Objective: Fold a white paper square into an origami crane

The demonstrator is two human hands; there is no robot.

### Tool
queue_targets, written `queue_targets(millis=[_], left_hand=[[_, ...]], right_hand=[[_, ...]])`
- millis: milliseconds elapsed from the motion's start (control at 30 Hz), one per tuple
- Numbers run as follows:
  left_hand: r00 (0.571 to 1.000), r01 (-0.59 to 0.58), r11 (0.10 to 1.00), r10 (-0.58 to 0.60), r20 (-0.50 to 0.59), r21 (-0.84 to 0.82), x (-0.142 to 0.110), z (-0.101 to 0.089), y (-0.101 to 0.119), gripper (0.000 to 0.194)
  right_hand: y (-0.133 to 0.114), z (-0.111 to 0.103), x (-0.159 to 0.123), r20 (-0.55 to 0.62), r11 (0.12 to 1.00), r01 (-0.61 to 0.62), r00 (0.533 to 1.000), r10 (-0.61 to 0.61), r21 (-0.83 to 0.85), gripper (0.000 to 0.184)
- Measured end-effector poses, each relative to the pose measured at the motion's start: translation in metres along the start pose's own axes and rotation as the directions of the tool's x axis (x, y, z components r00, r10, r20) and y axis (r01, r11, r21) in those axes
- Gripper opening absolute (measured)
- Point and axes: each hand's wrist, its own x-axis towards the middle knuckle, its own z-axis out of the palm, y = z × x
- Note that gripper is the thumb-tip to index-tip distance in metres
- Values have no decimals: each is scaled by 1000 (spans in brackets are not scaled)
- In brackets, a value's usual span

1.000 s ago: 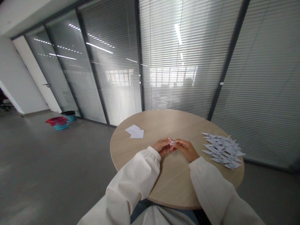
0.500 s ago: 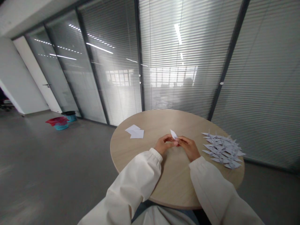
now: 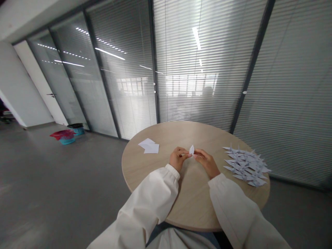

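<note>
A small piece of folded white paper (image 3: 192,149) stands point-up between my hands over the middle of the round table. My left hand (image 3: 178,158) pinches its left side near the bottom. From the right, my right hand (image 3: 207,162) grips the same paper with thumb and fingers. The lower part of the paper is partly hidden by my fingertips. To the right, many folded paper cranes (image 3: 246,166) lie packed in a pile. Flat white paper sheets (image 3: 151,148) overlap one another on the left of the table.
The round wooden table (image 3: 197,207) stands close to a glass partition with blinds (image 3: 197,103). On the floor at the far left are a blue bin with a red liner (image 3: 64,135) and another with a black liner (image 3: 77,128).
The folded paper has turned from leaning left to nearly upright and shifted slightly left. My hands have drawn a little apart, now gripping it from either side.
</note>
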Motion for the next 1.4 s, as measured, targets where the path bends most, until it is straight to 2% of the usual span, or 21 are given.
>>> queue_targets(millis=[167, 233, 300, 367, 467, 533, 633, 833, 1067, 1400], left_hand=[[997, -31, 995, 24, 73, 97, -2, 0, 2, 15], [996, 1, 996, -10, 92, 94, -2, 2, 1, 19], [987, 105, 994, -108, 121, 28, -3, 3, 0, 29], [944, 282, 951, -252, 212, -125, -4, 5, 0, 45], [851, 506, 772, -377, 365, -384, -5, 5, 2, 55], [834, 548, 680, -403, 376, -487, -5, 5, 2, 51], [834, 552, 641, -434, 341, -533, -3, 4, 0, 48], [836, 548, 636, -446, 320, -544, -2, 1, -7, 42], [858, 513, 721, -420, 295, -466, -1, 1, -11, 39], [873, 482, 781, -389, 295, -397, -2, 1, -10, 42]], right_hand=[[3, 0, 0, -49, 996, 63, 997, -66, -63, 23], [7, -1, 1, -88, 991, 93, 991, -102, -93, 22], [11, -3, 1, -133, 983, 124, 981, -142, -133, 21], [12, -4, 1, -169, 970, 140, 970, -175, -201, 22], [13, -6, 0, -181, 932, 153, 958, -222, -329, 23], [13, -5, -1, -155, 903, 183, 953, -260, -390, 23], [14, -4, -2, -104, 875, 225, 950, -296, -429, 21], [10, -2, -4, -21, 840, 278, 946, -324, -466, 15], [7, -2, -2, 0, 851, 281, 949, -314, -443, 16], [11, -5, 0, 60, 844, 295, 952, -300, -449, 15]])
